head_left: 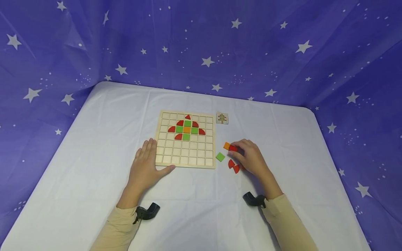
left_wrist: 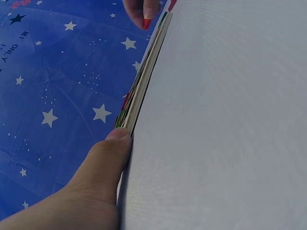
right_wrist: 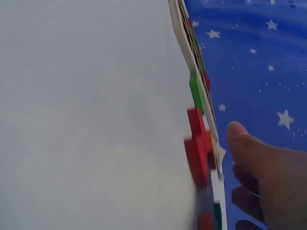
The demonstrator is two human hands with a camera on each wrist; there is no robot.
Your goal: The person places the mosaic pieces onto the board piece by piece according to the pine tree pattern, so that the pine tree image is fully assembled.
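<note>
A square wooden grid board (head_left: 185, 167) lies on the white table, with red, green and orange tiles set in its upper cells. My left hand (head_left: 144, 170) rests at the board's near left corner, fingers straight along the left side. In the left wrist view its thumb (left_wrist: 108, 148) touches the near edge. To the board's right, my right hand (head_left: 251, 157) pinches a red tile (head_left: 232, 149) between thumb and fingertips. Around it lie an orange tile (head_left: 226, 146), a green tile (head_left: 220, 157) and red quarter-round tiles (head_left: 231, 164). Part of another red tile is hidden under that hand.
A small pattern card (head_left: 222, 118) showing a tree lies by the board's upper right corner. Dark wrist devices (head_left: 147, 212) are worn on both forearms. A purple cloth with stars (head_left: 207, 42) stands behind and beside the table.
</note>
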